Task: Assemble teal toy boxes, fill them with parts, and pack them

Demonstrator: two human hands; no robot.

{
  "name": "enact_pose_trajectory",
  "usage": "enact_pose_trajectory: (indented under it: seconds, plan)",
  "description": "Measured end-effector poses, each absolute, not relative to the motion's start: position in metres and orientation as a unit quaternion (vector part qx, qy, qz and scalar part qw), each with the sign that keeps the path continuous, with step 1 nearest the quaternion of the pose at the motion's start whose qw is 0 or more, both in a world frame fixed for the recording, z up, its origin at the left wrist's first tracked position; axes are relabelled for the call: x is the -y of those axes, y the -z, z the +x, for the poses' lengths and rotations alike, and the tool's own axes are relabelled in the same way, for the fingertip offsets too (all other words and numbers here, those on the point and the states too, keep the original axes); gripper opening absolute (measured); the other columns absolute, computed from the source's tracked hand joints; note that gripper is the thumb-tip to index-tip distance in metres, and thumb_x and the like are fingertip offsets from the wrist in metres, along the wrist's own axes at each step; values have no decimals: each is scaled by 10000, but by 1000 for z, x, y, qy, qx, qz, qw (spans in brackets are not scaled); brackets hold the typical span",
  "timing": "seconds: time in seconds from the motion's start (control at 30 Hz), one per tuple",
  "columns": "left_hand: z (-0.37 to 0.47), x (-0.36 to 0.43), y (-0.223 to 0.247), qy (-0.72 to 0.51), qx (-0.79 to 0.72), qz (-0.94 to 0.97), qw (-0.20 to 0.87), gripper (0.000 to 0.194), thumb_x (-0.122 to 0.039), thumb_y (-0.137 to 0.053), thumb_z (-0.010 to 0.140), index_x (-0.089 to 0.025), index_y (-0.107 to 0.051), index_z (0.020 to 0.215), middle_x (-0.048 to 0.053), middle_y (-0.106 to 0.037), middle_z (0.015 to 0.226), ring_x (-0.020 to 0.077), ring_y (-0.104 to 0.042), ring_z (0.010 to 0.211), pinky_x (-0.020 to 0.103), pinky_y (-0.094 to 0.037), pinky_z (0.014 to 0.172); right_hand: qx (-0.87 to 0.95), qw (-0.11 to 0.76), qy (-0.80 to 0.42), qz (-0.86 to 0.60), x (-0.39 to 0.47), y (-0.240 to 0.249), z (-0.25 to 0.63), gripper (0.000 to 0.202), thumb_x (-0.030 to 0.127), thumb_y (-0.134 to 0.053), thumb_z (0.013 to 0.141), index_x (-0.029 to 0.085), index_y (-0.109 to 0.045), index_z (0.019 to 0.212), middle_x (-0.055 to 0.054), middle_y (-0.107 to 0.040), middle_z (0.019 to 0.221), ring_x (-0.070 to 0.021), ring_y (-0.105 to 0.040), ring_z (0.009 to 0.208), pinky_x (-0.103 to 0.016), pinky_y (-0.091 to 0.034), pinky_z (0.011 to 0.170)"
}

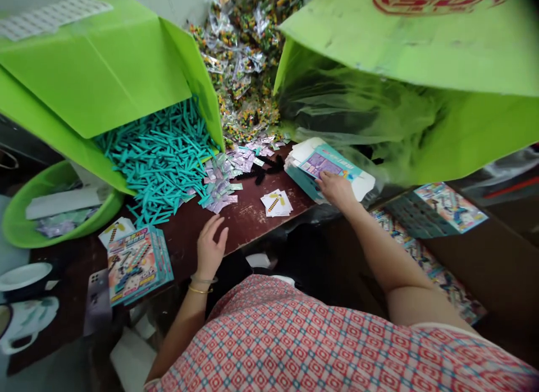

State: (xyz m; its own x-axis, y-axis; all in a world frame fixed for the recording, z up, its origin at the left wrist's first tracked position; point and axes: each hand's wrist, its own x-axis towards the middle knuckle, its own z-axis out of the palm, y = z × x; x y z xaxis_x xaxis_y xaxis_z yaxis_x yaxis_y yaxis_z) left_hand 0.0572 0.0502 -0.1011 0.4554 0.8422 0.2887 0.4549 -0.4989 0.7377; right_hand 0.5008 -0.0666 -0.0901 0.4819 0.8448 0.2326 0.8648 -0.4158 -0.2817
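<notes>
My right hand (338, 193) is closed on the near edge of a teal and purple cardboard box (332, 162) with open white flaps, at the table's right end. Its thumb is partly hidden. My left hand (211, 247) is held by the table's front edge, fingers apart and nothing in it. Between the hands lies a small stack of white cards (277, 203) printed with a pickaxe. Behind it are small purple packets (223, 181) and black fuzzy strips (263, 168). Teal plastic sticks (164, 150) spill from a green carton (113, 60) at the left.
Printed boxes (135, 263) are piled at the left beside a phone (97, 296), mugs (31, 322) and a green basin (63, 206). Bags of colourful beads (248, 60) stand behind. A green carton (421, 44) overhangs at right, above finished-looking printed boxes (450, 206) lower down.
</notes>
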Motion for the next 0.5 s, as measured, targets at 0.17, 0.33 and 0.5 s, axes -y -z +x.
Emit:
enact_pose_trajectory:
  seconds: [0.17, 0.33, 0.5]
  plan:
    - [77, -32, 86, -298, -318, 772, 463, 452, -569, -662, 977, -246, -742, 1283, 144, -703, 1426, 319, -653, 1363, 543, -502, 1197, 447, 265, 96, -849, 67, 38, 473, 599, 406, -224, 1138, 80, -673, 1364, -294, -675, 1313, -412, -637, 1254, -682, -493, 1069]
    - [95, -12, 79, -429, -294, 586, 621, 1114, -895, -705, 748, -321, -383, 1647, 154, -431, 1703, 356, -526, 1502, 500, -546, 1162, 701, 295, -49, -647, 53, 44, 306, 434, 475, -440, 1101, 355, -676, 1445, -43, -714, 1412, -283, -627, 1364, -479, -507, 1219]
    - [71, -16, 91, -529, -462, 409, 582, 707, -673, -714, 917, -239, -597, 1463, 132, -686, 1450, 306, -631, 1390, 475, -540, 1157, 719, 361, -173, -568, 25, 62, 228, 506, 510, -506, 1081, 344, -576, 1554, -82, -674, 1472, -309, -620, 1384, -556, -475, 1225]
